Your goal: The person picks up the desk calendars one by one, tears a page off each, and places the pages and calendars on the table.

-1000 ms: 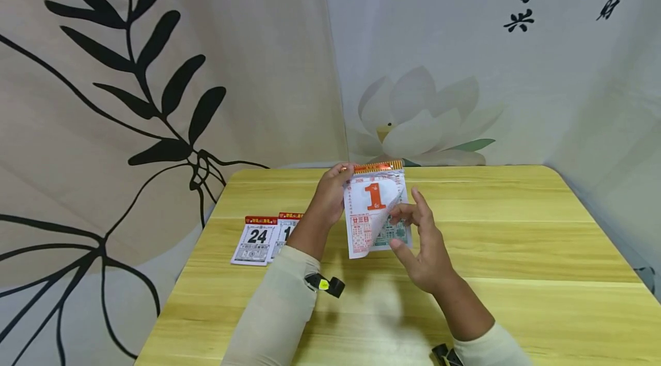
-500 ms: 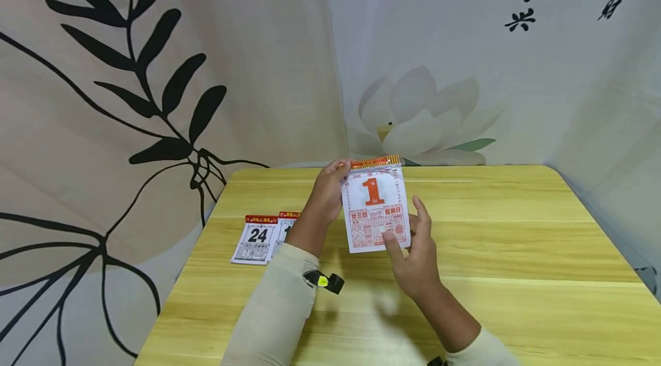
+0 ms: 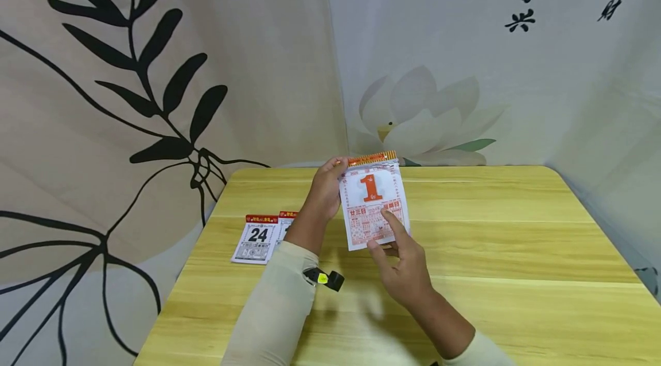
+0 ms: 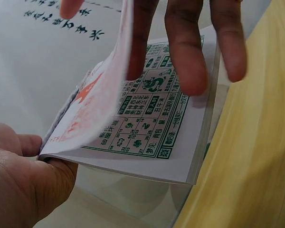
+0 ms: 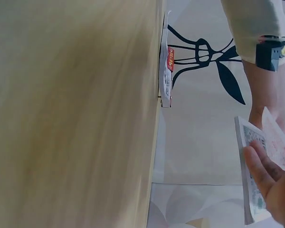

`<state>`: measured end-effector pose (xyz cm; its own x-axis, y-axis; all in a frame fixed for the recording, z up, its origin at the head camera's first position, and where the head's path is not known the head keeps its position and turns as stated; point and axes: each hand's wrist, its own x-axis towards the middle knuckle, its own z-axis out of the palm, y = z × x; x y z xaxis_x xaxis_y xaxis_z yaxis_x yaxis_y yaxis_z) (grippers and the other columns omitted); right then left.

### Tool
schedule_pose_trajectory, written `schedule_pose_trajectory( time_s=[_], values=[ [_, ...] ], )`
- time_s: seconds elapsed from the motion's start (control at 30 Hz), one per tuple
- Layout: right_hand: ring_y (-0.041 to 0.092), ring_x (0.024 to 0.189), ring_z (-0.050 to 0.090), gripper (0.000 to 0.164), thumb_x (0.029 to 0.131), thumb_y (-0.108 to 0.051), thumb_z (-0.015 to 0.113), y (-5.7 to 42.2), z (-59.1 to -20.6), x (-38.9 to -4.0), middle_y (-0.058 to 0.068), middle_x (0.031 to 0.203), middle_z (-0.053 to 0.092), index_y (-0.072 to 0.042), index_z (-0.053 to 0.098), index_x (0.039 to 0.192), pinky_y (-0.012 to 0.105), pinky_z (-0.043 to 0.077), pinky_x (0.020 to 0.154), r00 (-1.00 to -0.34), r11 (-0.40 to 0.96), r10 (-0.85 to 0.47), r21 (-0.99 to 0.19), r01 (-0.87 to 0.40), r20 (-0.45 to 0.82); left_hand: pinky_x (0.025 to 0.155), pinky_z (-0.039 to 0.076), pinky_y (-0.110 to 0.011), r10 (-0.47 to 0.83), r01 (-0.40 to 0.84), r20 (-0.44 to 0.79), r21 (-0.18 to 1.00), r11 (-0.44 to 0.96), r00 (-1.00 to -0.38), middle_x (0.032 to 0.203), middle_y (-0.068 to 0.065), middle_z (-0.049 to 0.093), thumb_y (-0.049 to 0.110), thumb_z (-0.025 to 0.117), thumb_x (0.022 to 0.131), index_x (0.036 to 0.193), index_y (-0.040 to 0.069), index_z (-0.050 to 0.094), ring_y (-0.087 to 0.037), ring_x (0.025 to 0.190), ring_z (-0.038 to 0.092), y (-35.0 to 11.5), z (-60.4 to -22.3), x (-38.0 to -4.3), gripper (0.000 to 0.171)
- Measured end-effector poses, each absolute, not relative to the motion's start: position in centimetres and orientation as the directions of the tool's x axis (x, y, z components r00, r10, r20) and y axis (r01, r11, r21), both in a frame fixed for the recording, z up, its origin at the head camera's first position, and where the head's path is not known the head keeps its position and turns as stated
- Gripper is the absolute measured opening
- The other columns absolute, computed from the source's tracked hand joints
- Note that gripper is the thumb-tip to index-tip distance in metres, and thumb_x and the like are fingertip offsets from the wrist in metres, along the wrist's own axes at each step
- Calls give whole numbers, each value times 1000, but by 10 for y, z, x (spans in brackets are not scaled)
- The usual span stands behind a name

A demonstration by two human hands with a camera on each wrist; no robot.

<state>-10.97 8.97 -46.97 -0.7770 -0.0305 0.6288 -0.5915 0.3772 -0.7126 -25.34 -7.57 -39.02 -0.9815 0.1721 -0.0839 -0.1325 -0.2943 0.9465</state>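
Observation:
A tear-off calendar (image 3: 358, 228) with a large red 1 on its top page is tilted up over the table. My left hand (image 3: 324, 191) grips it near its upper left corner. My right hand (image 3: 405, 274) is at its lower right, index finger extended over the page and thumb by the bottom edge. In the left wrist view the red-printed page (image 4: 97, 107) stands lifted, with several right-hand fingers (image 4: 187, 61) behind it, over a green-printed page (image 4: 147, 111). The right wrist view shows fingertips right at the green page, the lifted page (image 5: 278, 142) beyond them.
Two more calendars lie on the wooden table (image 3: 516, 251) to the left: one showing 24 (image 3: 255, 242), the other (image 3: 286, 222) overlapping it and partly hidden by my left arm. A printed curtain (image 3: 268, 67) hangs behind the table's back edge.
The top page, curled up at its right side a second ago, now lies flatter in the head view. My right hand has moved left and down, and the calendar has shifted slightly left and up.

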Motion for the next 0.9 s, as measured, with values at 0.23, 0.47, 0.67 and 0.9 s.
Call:
schedule_pose_trajectory(
  time_s=[0.23, 0.47, 0.67, 0.9],
  values=[
    [29, 89, 83, 56, 99, -5, 75, 86, -468, -111, 22, 114, 79, -7, 57, 152, 30, 67, 70, -806, 397, -84, -722, -566, 586, 89, 60, -28, 169, -129, -80, 944, -303, -982, 142, -17, 59, 25, 43, 119, 143, 2, 54, -21, 116, 66, -75, -392, -254, 35],
    [21, 87, 82, 63, 94, -7, 84, 86, -465, -112, 16, 107, 82, -8, 58, 151, 33, 68, 73, -813, 385, -209, -719, -579, 543, 88, 61, -29, 166, -126, -79, 946, -298, -983, 140, -15, 60, 23, 43, 119, 139, 2, 56, -22, 117, 66, -73, -394, -254, 31],
    [25, 85, 83, 61, 91, 3, 85, 84, -464, -114, 17, 105, 82, -6, 61, 147, 26, 66, 72, -789, 453, -214, -657, -603, 576, 85, 61, -27, 167, -127, -79, 944, -303, -983, 135, -14, 62, 22, 43, 119, 126, 7, 57, -19, 108, 68, -70, -393, -252, 22],
    [24, 79, 81, 46, 86, 10, 85, 82, -468, -117, 22, 107, 82, -4, 76, 130, 24, 65, 68, -742, 520, -146, -587, -620, 654, 85, 61, -28, 175, -134, -86, 948, -290, -981, 130, -10, 63, 24, 45, 119, 124, 10, 57, -20, 108, 69, -69, -395, -252, 20]
  ],
)
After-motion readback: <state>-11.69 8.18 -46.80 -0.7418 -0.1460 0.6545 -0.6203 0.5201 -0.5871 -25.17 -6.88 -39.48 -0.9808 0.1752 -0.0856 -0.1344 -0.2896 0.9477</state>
